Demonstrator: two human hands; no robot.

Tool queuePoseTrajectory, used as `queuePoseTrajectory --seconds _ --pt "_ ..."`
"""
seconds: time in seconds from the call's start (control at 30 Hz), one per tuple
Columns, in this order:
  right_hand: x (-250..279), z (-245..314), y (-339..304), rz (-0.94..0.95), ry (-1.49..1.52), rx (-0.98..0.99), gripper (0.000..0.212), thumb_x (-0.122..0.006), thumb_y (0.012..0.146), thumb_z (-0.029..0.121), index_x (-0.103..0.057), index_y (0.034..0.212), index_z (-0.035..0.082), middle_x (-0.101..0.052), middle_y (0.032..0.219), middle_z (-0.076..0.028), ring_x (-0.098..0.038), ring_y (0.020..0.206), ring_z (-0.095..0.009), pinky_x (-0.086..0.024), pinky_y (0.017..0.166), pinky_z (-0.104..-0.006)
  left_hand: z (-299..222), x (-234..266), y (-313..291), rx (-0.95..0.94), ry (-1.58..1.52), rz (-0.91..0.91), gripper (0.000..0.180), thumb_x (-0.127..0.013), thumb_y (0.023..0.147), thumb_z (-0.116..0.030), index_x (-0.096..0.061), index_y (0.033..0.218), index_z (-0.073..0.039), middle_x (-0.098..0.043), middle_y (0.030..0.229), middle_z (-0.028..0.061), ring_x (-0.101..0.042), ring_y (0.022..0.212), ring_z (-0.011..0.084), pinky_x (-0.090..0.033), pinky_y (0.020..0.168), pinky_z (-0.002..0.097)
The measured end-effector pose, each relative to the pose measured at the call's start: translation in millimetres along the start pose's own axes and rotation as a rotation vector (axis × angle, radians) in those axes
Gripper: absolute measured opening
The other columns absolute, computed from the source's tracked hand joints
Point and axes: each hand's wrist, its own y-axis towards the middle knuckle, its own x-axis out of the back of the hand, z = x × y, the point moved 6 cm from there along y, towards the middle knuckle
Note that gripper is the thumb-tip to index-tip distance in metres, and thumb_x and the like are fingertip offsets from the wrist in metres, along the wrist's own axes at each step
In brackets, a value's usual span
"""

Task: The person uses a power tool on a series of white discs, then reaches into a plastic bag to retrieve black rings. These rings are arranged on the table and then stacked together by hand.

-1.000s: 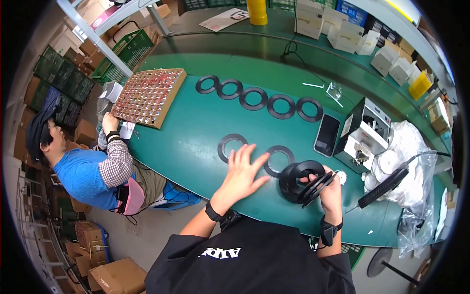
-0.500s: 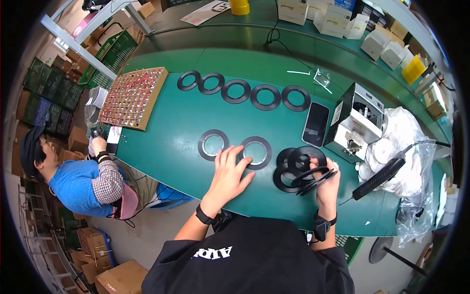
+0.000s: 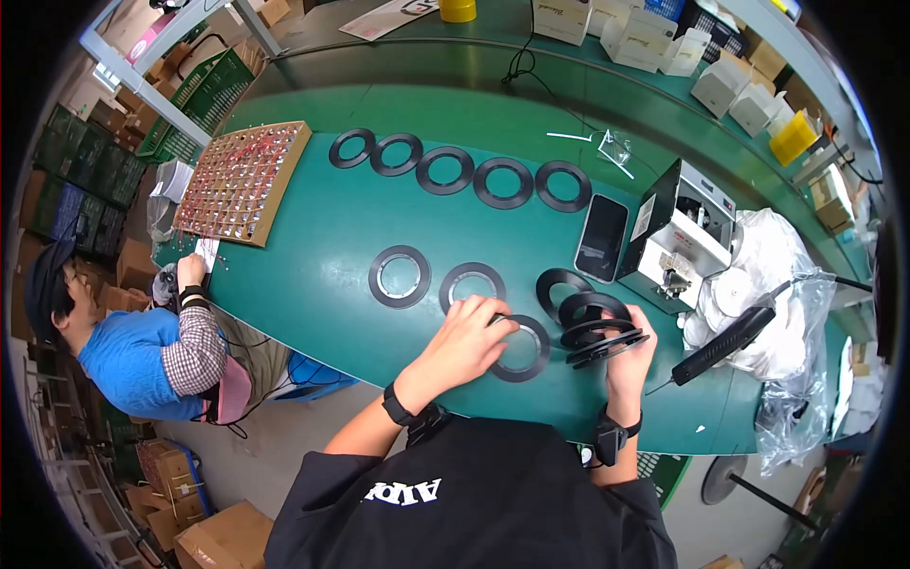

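My left hand (image 3: 463, 343) has its thumb and fingers closed on the left edge of a flat black ring (image 3: 543, 355), which looks to be at or just above the table. In my right hand (image 3: 629, 358) is a bunch of black rings (image 3: 595, 305), several of them tilted and overlapping. Another black ring (image 3: 542, 293) lies beside the bunch, partly covered by it. Farther left sit two black rings with a pale inner edge: one black ring (image 3: 373, 278) in full view, another black ring (image 3: 473, 267) partly behind my left fingers.
A row of black rings (image 3: 445, 191) lies across the table's far side. Right of it are a phone (image 3: 603, 237), a boxy machine (image 3: 675, 242), a black handheld tool (image 3: 725, 346) and white bagged items (image 3: 773, 275). Leftward, a co-worker (image 3: 142, 365) sits near a gridded box (image 3: 275, 190).
My left hand has moved right, off the pale-edged ring, onto a black ring that now lies apart from the right-hand bunch. The view has shifted slightly.
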Motion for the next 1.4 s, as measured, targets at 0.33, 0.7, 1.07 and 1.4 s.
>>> queuePoseTrajectory --seconds 0.33,0.7,1.07,1.4 --pt "-25.2 17.0 -12.6 0.328 0.116 -0.043 0.015 -0.069 0.094 -0.007 -0.072 0.109 -0.006 -0.075 0.106 -0.012 -0.072 0.091 -0.016 -0.061 0.078 -0.0286 9.9 18.6 -23.0 0.068 0.07 -0.044 0.026 -0.072 0.084 -0.002 -0.072 0.109 -0.011 -0.063 0.116 0.0008 -0.054 0.104 0.0255 -0.042 0.091 0.042" --pt "-99.0 37.8 -4.4 0.58 0.164 -0.265 0.047 -0.053 0.079 -0.023 -0.074 0.116 -0.004 -0.069 0.135 -0.019 -0.072 0.109 -0.02 -0.059 0.09 -0.0316 36.8 45.9 -78.2 0.059 0.012 -0.057 0.024 -0.072 0.081 0.001 -0.074 0.101 -0.012 -0.066 0.121 -0.0007 -0.057 0.102 0.0242 -0.045 0.089 0.0394" --pt "-100.5 25.6 -29.1 0.681 -0.096 -0.111 0.068 -0.044 0.061 -0.023 -0.076 0.117 0.001 -0.065 0.143 -0.023 -0.06 0.136 -0.03 -0.04 0.114 -0.0358 44.2 83.9 -70.3 0.358 0.258 -0.293 0.053 -0.081 0.086 -0.027 -0.064 0.133 -0.008 -0.052 0.145 0.0184 -0.05 0.13 0.0395 -0.041 0.106 0.0483" --pt "-92.8 5.4 -37.5 0.663 0.001 -0.149 0.057 -0.053 0.072 -0.025 -0.075 0.118 0.001 -0.063 0.145 -0.019 -0.066 0.125 -0.029 -0.051 0.103 -0.0338 66.6 59.8 -23.1 0.591 0.321 -0.102 0.08 -0.083 0.083 -0.047 -0.055 0.145 -0.005 -0.045 0.149 0.0294 -0.041 0.14 0.0433 -0.036 0.11 0.0541"
